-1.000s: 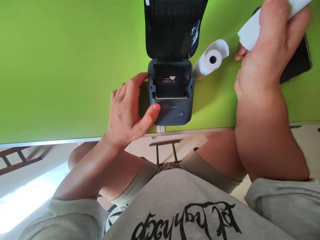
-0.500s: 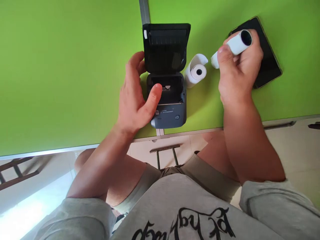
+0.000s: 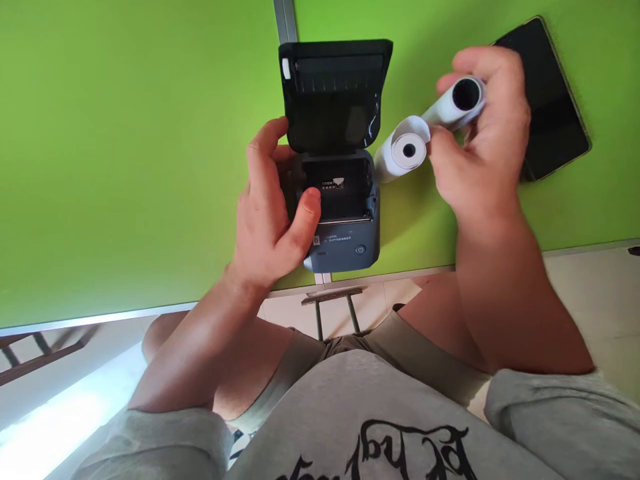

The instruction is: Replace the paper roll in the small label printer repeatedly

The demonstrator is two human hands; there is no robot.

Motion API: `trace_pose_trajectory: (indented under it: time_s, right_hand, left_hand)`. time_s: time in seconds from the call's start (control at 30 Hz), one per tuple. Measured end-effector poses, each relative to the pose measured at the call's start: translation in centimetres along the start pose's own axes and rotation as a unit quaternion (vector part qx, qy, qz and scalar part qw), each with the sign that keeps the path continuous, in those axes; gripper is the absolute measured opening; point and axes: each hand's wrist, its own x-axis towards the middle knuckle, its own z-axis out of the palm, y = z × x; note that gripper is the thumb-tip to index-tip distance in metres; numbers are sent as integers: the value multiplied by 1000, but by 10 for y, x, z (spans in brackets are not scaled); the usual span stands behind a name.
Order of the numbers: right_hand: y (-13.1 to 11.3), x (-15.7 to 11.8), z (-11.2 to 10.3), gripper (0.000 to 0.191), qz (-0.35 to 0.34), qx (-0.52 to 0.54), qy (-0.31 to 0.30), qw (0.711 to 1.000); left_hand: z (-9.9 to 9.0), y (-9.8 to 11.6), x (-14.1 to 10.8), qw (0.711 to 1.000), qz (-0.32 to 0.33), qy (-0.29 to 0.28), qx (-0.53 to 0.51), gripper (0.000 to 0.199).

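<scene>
A dark grey label printer [image 3: 345, 243] stands near the table's front edge, its black lid [image 3: 333, 93] raised and its inner bay exposed. My left hand [image 3: 273, 213] grips it from the left, thumb over the bay's edge and fingers partly hidden behind. To the right of the printer is a white paper roll [image 3: 393, 163] with a small core and a loose outer turn. My right hand [image 3: 487, 133] is curled round a white tube-like roll [image 3: 445, 110] with a wide dark opening. Its thumb tip meets the small-core roll's loose paper.
A black tablet-like device [image 3: 555, 100] lies to the right, partly behind my right hand. The green table [image 3: 125, 167] has a metal seam [image 3: 286, 23] behind the printer. Under the front edge are my legs and a stool-like frame [image 3: 333, 297].
My right hand has brought the wide-opening roll leftward and closer to the small-core roll, its thumb now at that roll's paper. The left hand keeps its hold on the printer.
</scene>
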Motion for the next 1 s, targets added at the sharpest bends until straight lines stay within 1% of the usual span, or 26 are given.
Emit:
trace_pose_trajectory:
  time_s: [0.07,0.1,0.13,0.17,0.23,0.27,0.3,0.37,0.47,0.6,0.7,0.77,0.83,0.9,1.0]
  right_hand:
    - [-10,-3,-10,54,-60,20,61,996]
    - [-16,-6,-14,42,-80,27,107,991]
    - [-22,-10,-17,29,-96,28,135,986]
    - [-29,-16,-18,21,-97,32,159,982]
    - [-42,-27,-16,23,-98,32,110,989]
    - [-48,-32,-14,25,-98,20,76,992]
    - [-53,-36,-11,28,-99,-4,38,994]
    - [-62,-38,-5,33,-105,-64,-7,992]
    - [-69,-32,1,34,-112,-102,-26,988]
    - [-68,-23,10,27,-112,-97,-14,989]
    - [-65,-23,15,31,-94,-93,-5,991]
    - [-63,-23,15,34,-84,-78,-11,993]
    - [-60,-23,12,36,-80,-42,-34,995]
    - [-57,-24,9,40,-79,6,-76,994]
    - [-52,-25,8,52,-76,60,-125,988]
  left_hand:
    - [0,0,0,1000,-8,-3,6,62]
    - [-1,1,1,1000,-12,-6,7,63]
    - [-1,0,1,1000,-16,-7,7,65]
    - [-1,0,1,1000,-20,-9,8,66]
    - [-1,0,1,1000,-21,-12,10,66]
    - [-1,1,2,1000,-20,-12,11,66]
    - [-1,1,2,1000,-19,-11,12,65]
    - [-1,3,1,1000,-18,-7,8,63]
    - [-1,4,2,1000,-15,-1,6,62]
    - [-1,2,2,1000,-15,-1,18,65]
    - [-2,0,0,1000,-18,-11,18,67]
    - [-2,0,-1,999,-19,-17,20,66]
    - [-2,0,-2,1000,-16,-19,19,65]
    - [-2,1,-2,1000,-11,-17,13,64]
    - [-2,-2,-3,1000,3,-12,1,65]
